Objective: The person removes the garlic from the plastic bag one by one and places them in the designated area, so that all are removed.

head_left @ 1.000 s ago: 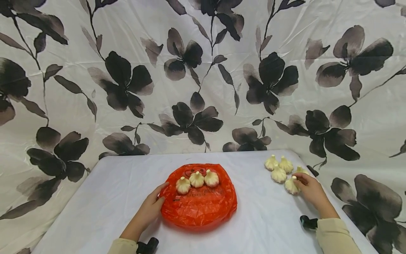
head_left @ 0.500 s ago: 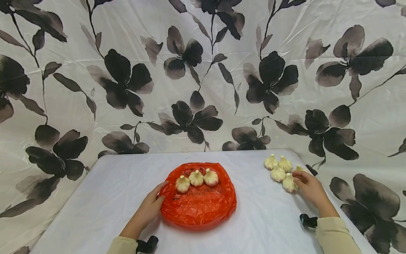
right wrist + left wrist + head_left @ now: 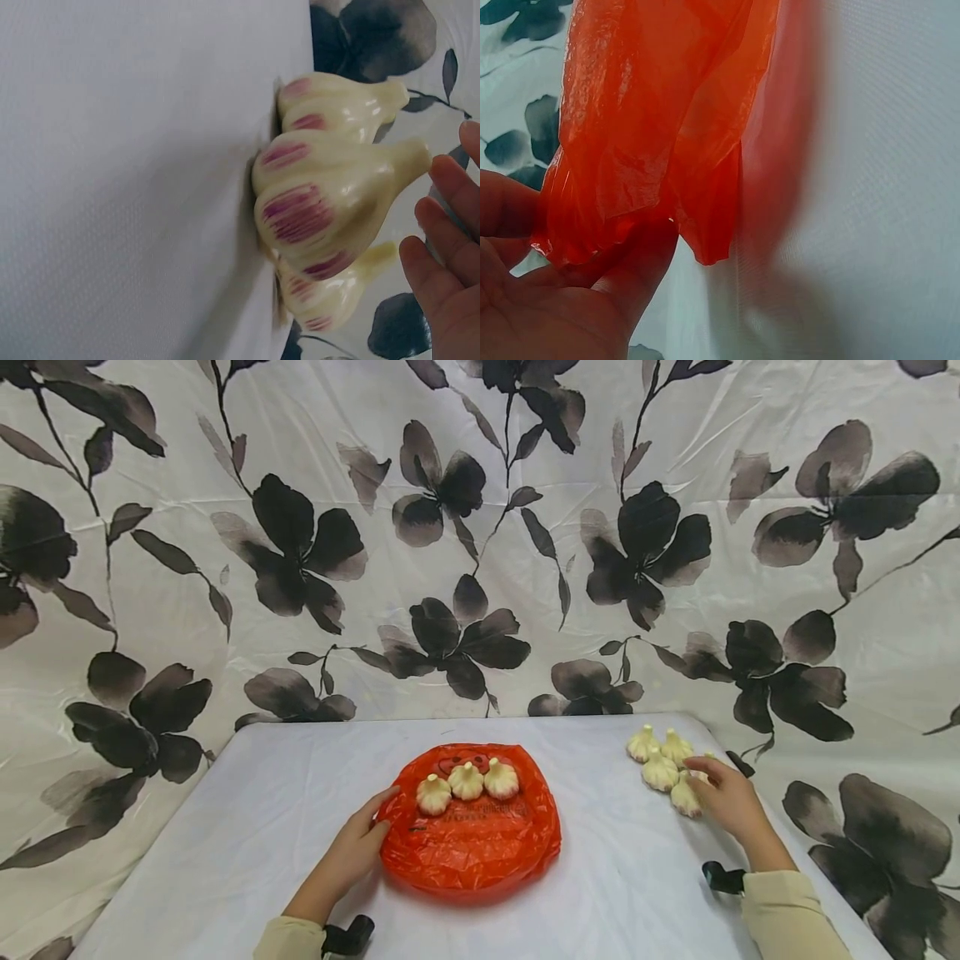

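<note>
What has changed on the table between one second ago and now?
The right hand has moved slightly farther from the person, to the garlic cluster. The nearest garlic bulb has shifted with it, closer to the other bulbs; the fingers now stand off it in the wrist view. The left hand still pinches the orange bag, and the three bulbs on it have not moved.

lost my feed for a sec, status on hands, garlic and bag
Left hand holds the orange bag edge. Right hand open beside the loose garlic cluster, not gripping. Three garlic bulbs sit on the bag. Nothing between.
</note>
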Demonstrator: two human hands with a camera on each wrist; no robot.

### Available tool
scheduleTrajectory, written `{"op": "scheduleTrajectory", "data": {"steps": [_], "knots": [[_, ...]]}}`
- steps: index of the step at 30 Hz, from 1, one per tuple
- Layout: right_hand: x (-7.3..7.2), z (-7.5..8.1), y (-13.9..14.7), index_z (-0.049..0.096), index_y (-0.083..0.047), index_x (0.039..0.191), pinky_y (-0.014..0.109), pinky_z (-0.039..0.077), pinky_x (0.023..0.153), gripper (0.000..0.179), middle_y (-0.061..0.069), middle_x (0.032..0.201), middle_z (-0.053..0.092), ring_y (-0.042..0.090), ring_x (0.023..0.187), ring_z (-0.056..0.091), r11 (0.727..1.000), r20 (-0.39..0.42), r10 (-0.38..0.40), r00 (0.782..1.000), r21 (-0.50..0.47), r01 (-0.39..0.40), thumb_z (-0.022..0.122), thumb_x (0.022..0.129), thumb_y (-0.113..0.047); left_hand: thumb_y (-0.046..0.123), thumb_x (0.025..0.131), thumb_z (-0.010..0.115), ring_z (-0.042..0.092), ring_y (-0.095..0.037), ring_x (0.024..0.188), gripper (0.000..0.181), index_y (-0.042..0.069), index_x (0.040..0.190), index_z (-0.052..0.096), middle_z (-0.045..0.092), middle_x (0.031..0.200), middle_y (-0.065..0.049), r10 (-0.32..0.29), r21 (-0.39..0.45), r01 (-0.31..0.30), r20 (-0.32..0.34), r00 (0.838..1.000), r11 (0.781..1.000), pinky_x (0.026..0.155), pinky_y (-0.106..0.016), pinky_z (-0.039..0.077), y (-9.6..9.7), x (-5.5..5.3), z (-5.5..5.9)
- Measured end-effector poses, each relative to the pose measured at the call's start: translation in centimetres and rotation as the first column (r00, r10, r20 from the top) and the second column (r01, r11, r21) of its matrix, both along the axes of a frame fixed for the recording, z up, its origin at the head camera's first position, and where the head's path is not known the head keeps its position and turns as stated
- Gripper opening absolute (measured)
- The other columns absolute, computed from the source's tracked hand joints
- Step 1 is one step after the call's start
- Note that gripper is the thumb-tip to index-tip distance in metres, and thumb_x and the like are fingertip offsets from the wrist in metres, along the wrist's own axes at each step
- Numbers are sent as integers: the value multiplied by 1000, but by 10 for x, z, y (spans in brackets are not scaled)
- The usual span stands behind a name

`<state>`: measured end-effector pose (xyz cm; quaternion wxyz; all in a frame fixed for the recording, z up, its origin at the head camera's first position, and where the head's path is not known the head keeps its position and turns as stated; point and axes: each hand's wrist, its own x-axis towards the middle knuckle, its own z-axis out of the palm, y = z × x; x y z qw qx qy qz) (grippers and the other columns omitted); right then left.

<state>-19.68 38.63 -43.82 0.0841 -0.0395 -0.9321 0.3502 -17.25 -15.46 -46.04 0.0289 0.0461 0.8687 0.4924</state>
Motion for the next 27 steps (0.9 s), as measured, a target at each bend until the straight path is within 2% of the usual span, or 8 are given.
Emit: {"op": "scheduleTrajectory", "data": {"steps": [6, 14, 16, 18, 20, 23, 27], "knots": [[3, 3, -13, 54, -6, 132, 62, 41, 102, 39, 25, 139, 52, 51, 129, 43, 998, -26, 25, 999, 59, -23, 53, 98, -24, 9, 98, 39, 30, -40, 144, 53, 20, 149, 36, 33, 156, -15, 0, 2, 0, 2, 1000, 1000, 110, -59, 34, -2, 0, -1], [-1, 7, -26, 59, -6, 128, 62, 46, 94, 34, 25, 132, 58, 50, 121, 52, 991, -106, 100, 989, 96, -89, 58, 96, -18, 6, 97, 39, 30, -40, 143, 53, 18, 149, 38, 34, 156, -16, -18, 30, 18, -6, 1000, 999, 111, -61, 32, -3, 1, -1], [-2, 8, -29, 60, -8, 128, 59, 48, 89, 34, 25, 131, 58, 48, 118, 54, 990, -96, 100, 990, 109, -89, 59, 95, -19, 7, 97, 39, 30, -40, 144, 52, 18, 149, 37, 34, 156, -16, -15, 27, 15, 1, 1000, 1000, 112, -60, 32, -4, 1, 0], [-3, 10, -33, 60, -10, 128, 52, 51, 79, 35, 25, 126, 61, 44, 105, 60, 990, -74, 94, 993, 111, -86, 59, 95, -21, 8, 97, 39, 30, -40, 144, 52, 19, 149, 37, 34, 156, -15, -13, 25, 13, 9, 1000, 1000, 112, -60, 32, -4, 1, 0], [-4, 13, -37, 60, -11, 128, 46, 50, 75, 35, 23, 126, 62, 39, 100, 61, 989, -65, 94, 993, 118, -86, 60, 95, -22, 8, 97, 39, 31, -40, 144, 53, 19, 149, 37, 34, 156, -15, -10, 23, 10, 14, 1000, 1000, 111, -60, 33, -4, 1, 0], [-5, 18, -44, 60, -11, 128, 50, 51, 79, 35, 22, 128, 61, 40, 105, 60, 987, -62, 112, 992, 121, -104, 59, 95, -22, 8, 97, 39, 31, -40, 143, 53, 19, 149, 37, 33, 156, -15, -8, 19, 8, 16, 1000, 1000, 111, -60, 34, -4, 1, 0], [-6, 24, -53, 59, -11, 129, 60, 45, 93, 35, 20, 135, 57, 44, 124, 51, 985, -61, 135, 989, 114, -128, 59, 96, -23, 8, 98, 39, 31, -40, 143, 53, 20, 149, 37, 33, 156, -15, -3, 12, 3, 18, 1000, 1000, 110, -59, 36, -4, 1, 0]]}}
